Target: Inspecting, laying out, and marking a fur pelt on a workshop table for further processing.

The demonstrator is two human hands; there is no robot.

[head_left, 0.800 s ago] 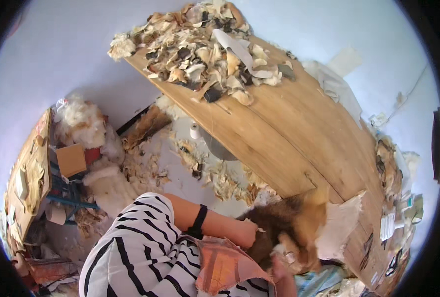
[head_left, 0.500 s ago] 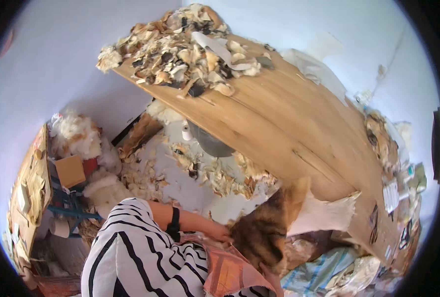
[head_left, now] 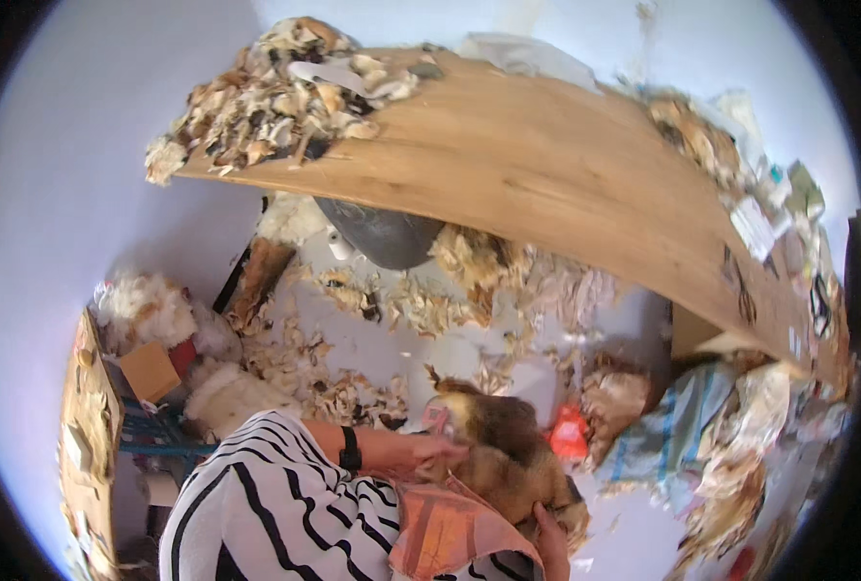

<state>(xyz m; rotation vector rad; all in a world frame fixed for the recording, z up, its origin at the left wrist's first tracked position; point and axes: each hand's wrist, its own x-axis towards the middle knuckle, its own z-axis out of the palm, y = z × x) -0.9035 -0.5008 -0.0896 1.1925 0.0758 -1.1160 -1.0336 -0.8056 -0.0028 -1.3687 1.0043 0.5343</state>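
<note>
From my remote post I saw the hands apart, both gripping the fur piece (head_left: 513,431) just beyond the orange cloth (head_left: 454,528): left hand (head_left: 436,457) at its left side, right hand (head_left: 551,544) with thumb over the lower right edge. A slack pinch, I judged, could have dropped it onto the scraps (head_left: 358,397) below. Farther off, a bump could have spilled the loose pile (head_left: 256,107) at the end of the table (head_left: 546,155).

A pale bluish wall (head_left: 72,174) rises behind a broad wooden tabletop (head_left: 546,155); scraps (head_left: 338,399) litter the pale floor (head_left: 377,353).
</note>
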